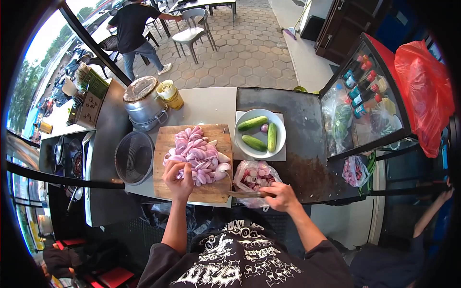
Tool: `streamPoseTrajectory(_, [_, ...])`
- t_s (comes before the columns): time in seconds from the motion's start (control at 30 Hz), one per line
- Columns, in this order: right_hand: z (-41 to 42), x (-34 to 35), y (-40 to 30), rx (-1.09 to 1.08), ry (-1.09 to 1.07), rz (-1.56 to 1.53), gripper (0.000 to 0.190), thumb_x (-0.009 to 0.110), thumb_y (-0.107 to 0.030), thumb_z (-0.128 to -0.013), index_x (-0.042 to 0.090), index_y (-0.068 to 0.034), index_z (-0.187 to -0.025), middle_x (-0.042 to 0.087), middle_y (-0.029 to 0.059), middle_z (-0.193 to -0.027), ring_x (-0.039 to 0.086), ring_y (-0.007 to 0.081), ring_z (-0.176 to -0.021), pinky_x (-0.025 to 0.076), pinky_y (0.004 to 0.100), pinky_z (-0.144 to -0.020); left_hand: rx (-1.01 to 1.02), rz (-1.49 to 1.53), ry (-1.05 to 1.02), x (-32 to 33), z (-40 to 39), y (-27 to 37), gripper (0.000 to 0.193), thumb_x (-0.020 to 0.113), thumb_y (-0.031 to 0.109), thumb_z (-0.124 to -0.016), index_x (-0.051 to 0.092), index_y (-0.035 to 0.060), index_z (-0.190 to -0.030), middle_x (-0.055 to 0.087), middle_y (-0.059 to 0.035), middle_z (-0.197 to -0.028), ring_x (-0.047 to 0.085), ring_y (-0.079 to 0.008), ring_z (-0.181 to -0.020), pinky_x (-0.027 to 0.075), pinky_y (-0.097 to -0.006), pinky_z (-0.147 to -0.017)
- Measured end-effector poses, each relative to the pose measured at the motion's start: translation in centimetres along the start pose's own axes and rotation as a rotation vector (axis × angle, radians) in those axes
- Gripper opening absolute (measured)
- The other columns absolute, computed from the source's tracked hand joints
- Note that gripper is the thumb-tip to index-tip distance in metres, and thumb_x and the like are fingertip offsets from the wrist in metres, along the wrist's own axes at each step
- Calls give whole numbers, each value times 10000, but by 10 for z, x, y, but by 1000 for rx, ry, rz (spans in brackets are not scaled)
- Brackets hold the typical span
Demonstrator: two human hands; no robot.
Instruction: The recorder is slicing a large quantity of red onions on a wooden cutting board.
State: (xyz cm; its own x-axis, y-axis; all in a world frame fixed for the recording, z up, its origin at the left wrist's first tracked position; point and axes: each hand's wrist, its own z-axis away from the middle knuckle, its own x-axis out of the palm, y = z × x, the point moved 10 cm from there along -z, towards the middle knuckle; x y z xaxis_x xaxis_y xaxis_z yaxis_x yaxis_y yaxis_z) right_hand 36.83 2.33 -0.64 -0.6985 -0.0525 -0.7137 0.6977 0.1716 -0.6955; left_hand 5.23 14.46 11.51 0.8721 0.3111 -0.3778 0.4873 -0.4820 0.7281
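Observation:
A heap of sliced shallots (201, 154) covers much of a wooden cutting board (167, 189). Over the heap's near left edge is my left hand (179, 180), its fingers curled; whether they pinch a slice is hidden. My right hand (280, 196) grips a knife (248, 194) by the handle, the blade pointing left so that its tip reaches the board's right edge. Beneath the knife and that hand lies an open clear plastic bag (239, 176) with cut shallot pieces (257, 178) inside. Behind the bag, a white bowl (282, 145) holds three cucumbers (253, 123) and one whole shallot (264, 128).
Left of the board sit a mesh basket (133, 158), a metal pot (142, 108) and yellow tubs (173, 97). A glass display case (363, 104) with bottles stands right, near a bag of shallots (354, 171). A person (135, 32) touches a chair (191, 32) beyond the counter; another person's arm (428, 212) shows at right.

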Motion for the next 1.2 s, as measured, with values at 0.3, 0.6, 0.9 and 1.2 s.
streamPoseTrajectory(0.3, [92, -121, 74, 357, 497, -216, 293, 719, -103, -751, 749, -12, -1027, 727, 138, -908, 711, 236, -822, 553, 330, -769, 11, -171, -739, 187, -31, 9, 202, 734, 155, -778, 779, 80, -959, 720, -144, -886, 695, -349, -898, 550, -449, -830])
streamPoseTrajectory(0.6, [129, -104, 103, 464, 626, -388, 280, 740, -108, -802, 709, 34, -1041, 652, -16, -845, 571, 73, -748, 472, 242, -673, 74, -486, -1112, 387, 1, -45, 360, 725, 86, -718, 734, 166, -1069, 750, -118, -1047, 716, -315, -1037, 581, -444, -858])
streamPoseTrajectory(0.9, [189, -104, 120, 658, 709, -475, 254, 715, -94, -814, 698, 49, -1023, 616, -29, -792, 523, 64, -711, 423, 233, -642, 363, -696, -1124, 434, 14, -51, 156, 753, 82, -710, 764, 90, -865, 764, -130, -908, 759, -309, -909, 606, -421, -755])
streamPoseTrajectory(1.2, [152, -111, 93, 550, 697, -484, 269, 719, -133, -816, 712, 35, -1026, 678, 37, -835, 607, 104, -757, 488, 263, -695, -53, 62, -1084, 333, -45, 30, 355, 848, 196, -738, 702, 79, -1040, 721, -78, -930, 662, -181, -853, 525, -348, -785])
